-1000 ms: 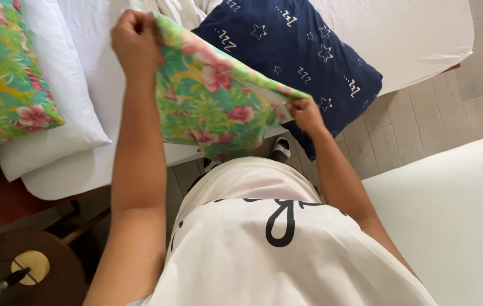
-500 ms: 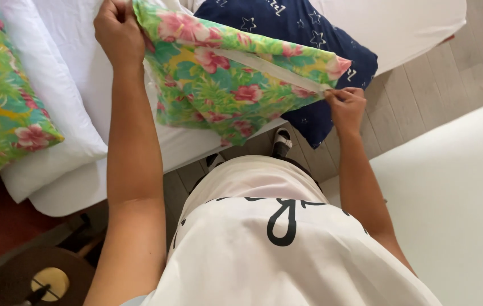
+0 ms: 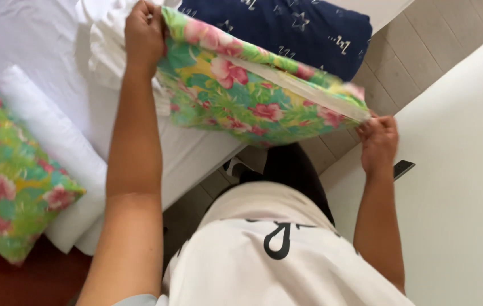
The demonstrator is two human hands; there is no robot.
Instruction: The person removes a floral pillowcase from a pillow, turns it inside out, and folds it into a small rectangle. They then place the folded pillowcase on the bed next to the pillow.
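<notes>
**Basically: both hands gripping a floral pillow held up over the bed edge**

So, looking down from the head camera, the floral pillow (image 3: 252, 96) is up in the air, stretched between the two hands above the near edge of the white bed (image 3: 54, 51). It's the green one with pink flowers and yellow patches, and a pale strip runs along its upper right edge, looks like the open side of the case or the inner pillow showing, can't say which.

Left hand (image 3: 144, 35) is closed tight around the far left corner of the pillow, fingers curled over the fabric, arm stretched way out over the mattress. Right hand (image 3: 378, 141) is lower and to the right, fingers bunched and pinching the right corner where that pale strip ends. So the pillow hangs tilted, left end far and high, right end nearer and lower.

Behind it, at the far side, there's a navy pillow (image 3: 304, 28) with white stars and squiggles lying on the bed, partly hidden by the floral one. Over on the left, a second floral pillow (image 3: 9, 187) rests on top of a plain white pillow (image 3: 54, 147) at the bed's left edge.

Below the hands you see the person's white shirt (image 3: 270, 260) with a black mark on it, pale floor tiles (image 3: 400, 62) to the far right, and another white surface (image 3: 468, 187) on the right with a small dark object (image 3: 403, 168) at its edge.
</notes>
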